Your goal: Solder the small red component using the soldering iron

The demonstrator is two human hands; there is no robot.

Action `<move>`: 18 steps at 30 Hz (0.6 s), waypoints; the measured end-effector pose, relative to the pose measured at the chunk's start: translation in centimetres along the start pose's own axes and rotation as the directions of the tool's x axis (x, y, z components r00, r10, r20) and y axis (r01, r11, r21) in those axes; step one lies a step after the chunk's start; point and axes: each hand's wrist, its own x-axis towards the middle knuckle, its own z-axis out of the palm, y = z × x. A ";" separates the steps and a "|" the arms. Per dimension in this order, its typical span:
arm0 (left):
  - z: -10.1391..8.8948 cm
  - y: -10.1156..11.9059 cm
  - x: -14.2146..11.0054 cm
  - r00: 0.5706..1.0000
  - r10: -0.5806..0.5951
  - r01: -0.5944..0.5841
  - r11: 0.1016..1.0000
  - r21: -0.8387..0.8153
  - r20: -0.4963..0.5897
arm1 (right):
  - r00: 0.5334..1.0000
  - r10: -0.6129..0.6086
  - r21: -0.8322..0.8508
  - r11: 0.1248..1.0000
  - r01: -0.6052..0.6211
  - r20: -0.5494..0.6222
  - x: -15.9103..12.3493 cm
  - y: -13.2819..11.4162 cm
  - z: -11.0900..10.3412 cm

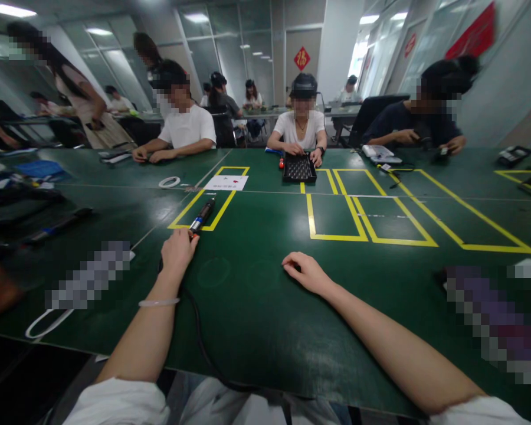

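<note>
My left hand (177, 251) rests on the green table with its fingers closed round the near end of a black stick-shaped tool (202, 213). A blue and silver band runs round the tool, and a bit of orange shows by my fingertips. Its far end points away from me, inside a yellow tape outline (230, 208). My right hand (306, 273) lies on the table to the right, fingers curled in, and nothing shows in it. A black cable (199, 321) runs from beneath my left wrist to the table's near edge.
A white paper (226, 182) and a white ring (169, 182) lie farther off. Across the table, a person handles a black tray (300, 170). More yellow tape outlines (338, 238) mark the right side. Blurred-out items lie at both sides.
</note>
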 end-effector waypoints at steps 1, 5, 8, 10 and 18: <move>-0.1 0.2 -0.1 1.000 -0.015 0.015 1.000 0.000 0.004 | 1.000 -0.002 -0.002 1.000 0.002 0.001 0.0 0.1 0.0; -0.6 0.5 -0.1 0.999 -0.015 0.014 1.000 -0.005 -0.053 | 1.000 -0.002 -0.007 1.000 0.002 0.006 0.0 0.2 0.1; -1.0 1.3 -0.2 0.990 -0.017 0.000 0.993 -0.119 -0.137 | 1.000 0.000 -0.009 1.000 0.000 0.007 0.0 0.0 0.0; -1.6 2.6 -0.5 0.992 0.007 -0.046 0.950 -0.307 -0.127 | 1.000 -0.001 -0.008 1.000 0.001 0.009 0.0 -0.2 -0.1; -5.7 12.6 -5.7 0.781 0.620 -0.285 0.459 -0.841 0.074 | 0.999 0.034 0.125 0.992 -0.034 0.002 -0.2 0.2 0.0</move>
